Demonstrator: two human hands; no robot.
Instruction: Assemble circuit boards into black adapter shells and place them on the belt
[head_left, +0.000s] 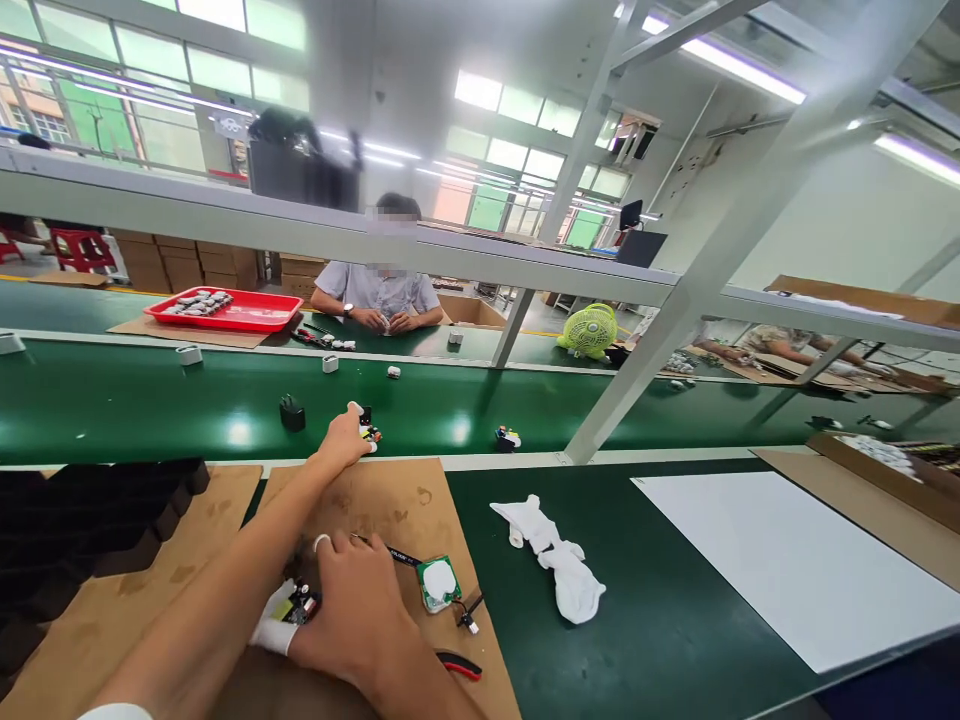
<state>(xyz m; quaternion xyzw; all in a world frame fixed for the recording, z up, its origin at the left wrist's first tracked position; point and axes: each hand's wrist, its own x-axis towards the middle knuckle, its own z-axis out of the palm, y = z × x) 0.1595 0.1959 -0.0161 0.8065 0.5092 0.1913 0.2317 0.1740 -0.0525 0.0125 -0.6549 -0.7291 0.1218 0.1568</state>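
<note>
The left hand [346, 438] lies at 12 o'clock on the glossy green belt [150, 410], fingers curled on a small wired part [368, 432]; if they really grip it, I cannot tell. The right hand [352, 612], nearer, is closed on a small black board [303, 603] on the rough cardboard mat [390, 510]. At its 3 o'clock are a round white module [439, 582], then a soft crumpled glove [556, 560]. Red-handled cutters [459, 666] lie at 4 o'clock. A slanted metal post [637, 395] stands at 2 o'clock.
</note>
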